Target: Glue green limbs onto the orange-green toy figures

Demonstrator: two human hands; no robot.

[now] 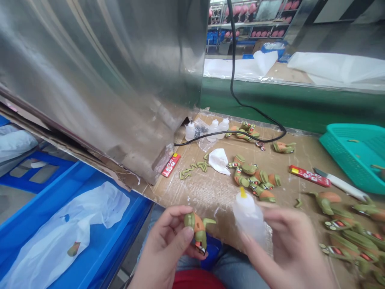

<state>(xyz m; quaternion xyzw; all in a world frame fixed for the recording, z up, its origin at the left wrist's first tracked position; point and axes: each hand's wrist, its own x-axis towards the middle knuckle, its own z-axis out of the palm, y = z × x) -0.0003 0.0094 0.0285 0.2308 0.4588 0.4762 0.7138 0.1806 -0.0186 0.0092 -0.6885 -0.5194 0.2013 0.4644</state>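
Note:
My left hand (165,245) pinches a small green and orange toy figure (197,229) between thumb and fingers, just below the table's front edge. My right hand (288,247) is wrapped round a small translucent squeeze bottle (249,214) with a yellow tip. The bottle stands upright, a little to the right of the figure and apart from it. My right hand is blurred by motion.
On the taped cardboard tabletop (207,190) lie several more toy figures (254,178), loose green parts (194,167), a white tissue (219,160), small bottles (215,128), red packets (309,176) and a black cable (237,92). A teal basket (355,154) stands right. Left are a metal panel (99,76) and blue crates (75,228).

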